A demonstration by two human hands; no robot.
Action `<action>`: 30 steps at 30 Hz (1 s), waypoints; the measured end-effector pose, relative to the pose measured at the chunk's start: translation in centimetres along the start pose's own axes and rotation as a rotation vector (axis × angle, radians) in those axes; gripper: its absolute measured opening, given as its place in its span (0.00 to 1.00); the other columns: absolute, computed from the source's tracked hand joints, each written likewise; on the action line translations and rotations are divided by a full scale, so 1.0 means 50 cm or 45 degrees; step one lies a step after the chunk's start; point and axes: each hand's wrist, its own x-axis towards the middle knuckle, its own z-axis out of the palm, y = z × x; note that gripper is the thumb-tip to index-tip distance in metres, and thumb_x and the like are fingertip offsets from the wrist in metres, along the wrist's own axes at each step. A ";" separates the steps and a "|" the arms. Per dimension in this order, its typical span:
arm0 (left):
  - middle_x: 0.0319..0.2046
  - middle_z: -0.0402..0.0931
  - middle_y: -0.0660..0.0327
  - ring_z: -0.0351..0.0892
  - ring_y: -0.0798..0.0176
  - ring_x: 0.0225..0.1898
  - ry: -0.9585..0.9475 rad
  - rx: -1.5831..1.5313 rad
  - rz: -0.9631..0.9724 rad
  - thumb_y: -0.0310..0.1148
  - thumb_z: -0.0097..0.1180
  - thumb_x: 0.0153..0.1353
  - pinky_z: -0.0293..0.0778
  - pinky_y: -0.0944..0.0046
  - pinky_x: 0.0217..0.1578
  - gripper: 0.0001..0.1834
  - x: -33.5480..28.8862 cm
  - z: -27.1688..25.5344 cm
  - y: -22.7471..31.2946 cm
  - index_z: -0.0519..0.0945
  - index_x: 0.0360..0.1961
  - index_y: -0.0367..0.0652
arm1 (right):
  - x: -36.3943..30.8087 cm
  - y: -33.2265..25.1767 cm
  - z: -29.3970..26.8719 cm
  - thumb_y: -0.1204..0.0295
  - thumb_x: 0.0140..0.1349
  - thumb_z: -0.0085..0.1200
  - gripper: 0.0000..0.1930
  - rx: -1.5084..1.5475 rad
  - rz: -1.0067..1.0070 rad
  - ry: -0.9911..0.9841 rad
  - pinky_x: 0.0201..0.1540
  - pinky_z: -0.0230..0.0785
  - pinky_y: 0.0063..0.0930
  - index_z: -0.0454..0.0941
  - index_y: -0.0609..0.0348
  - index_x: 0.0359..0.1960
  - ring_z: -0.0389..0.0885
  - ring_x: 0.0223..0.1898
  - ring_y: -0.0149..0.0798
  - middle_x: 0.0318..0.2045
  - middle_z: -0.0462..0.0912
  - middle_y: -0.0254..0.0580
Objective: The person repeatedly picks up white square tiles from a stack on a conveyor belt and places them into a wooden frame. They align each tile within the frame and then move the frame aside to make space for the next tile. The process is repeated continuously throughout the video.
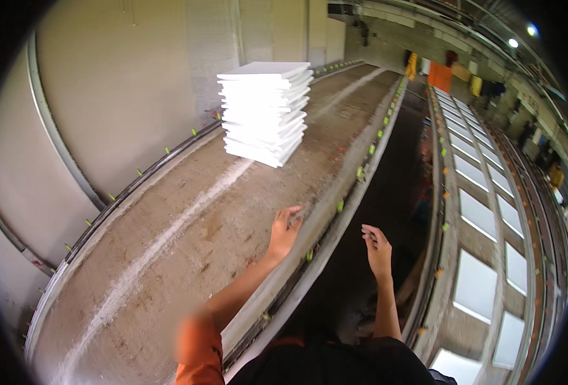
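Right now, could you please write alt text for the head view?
A person's left hand and right hand, both empty, are held out near a long brown table bearing a stack of white panels. Right of a dark aisle, white sheets lie in rows on another table.

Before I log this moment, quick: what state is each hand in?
Left hand: open, loosely curled, holding nothing, over the brown table.
Right hand: open, slightly bent, holding nothing, over the dark gap beside that table.
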 end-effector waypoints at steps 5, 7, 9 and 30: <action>0.49 0.68 0.56 0.68 0.60 0.51 0.145 -0.046 -0.134 0.30 0.50 0.59 0.66 0.63 0.47 0.15 0.091 -0.024 -0.056 0.72 0.49 0.42 | 0.229 0.036 0.045 0.77 0.61 0.45 0.10 0.023 -0.210 -0.131 0.40 0.70 0.29 0.75 0.60 0.43 0.78 0.39 0.41 0.39 0.78 0.44; 0.51 0.67 0.56 0.66 0.60 0.53 0.184 -0.058 -0.174 0.30 0.49 0.60 0.65 0.61 0.50 0.16 0.142 -0.023 -0.067 0.71 0.50 0.43 | 0.334 0.061 0.052 0.78 0.61 0.45 0.10 0.032 -0.300 -0.145 0.41 0.70 0.30 0.75 0.60 0.43 0.78 0.40 0.42 0.40 0.78 0.45; 0.53 0.66 0.56 0.65 0.59 0.54 0.259 -0.069 -0.242 0.31 0.49 0.61 0.64 0.59 0.53 0.18 0.200 -0.022 -0.045 0.68 0.53 0.43 | 0.437 0.089 0.062 0.77 0.61 0.46 0.11 0.082 -0.361 -0.174 0.43 0.69 0.32 0.74 0.60 0.44 0.77 0.41 0.44 0.41 0.78 0.46; 0.43 0.68 0.52 0.70 0.61 0.40 1.031 -0.116 -0.217 0.44 0.55 0.54 0.66 0.65 0.42 0.37 0.818 -0.006 0.077 0.59 0.58 0.30 | 1.260 -0.029 0.501 0.60 0.56 0.55 0.21 0.392 -0.553 -0.244 0.54 0.59 0.40 0.73 0.64 0.45 0.69 0.52 0.54 0.47 0.74 0.58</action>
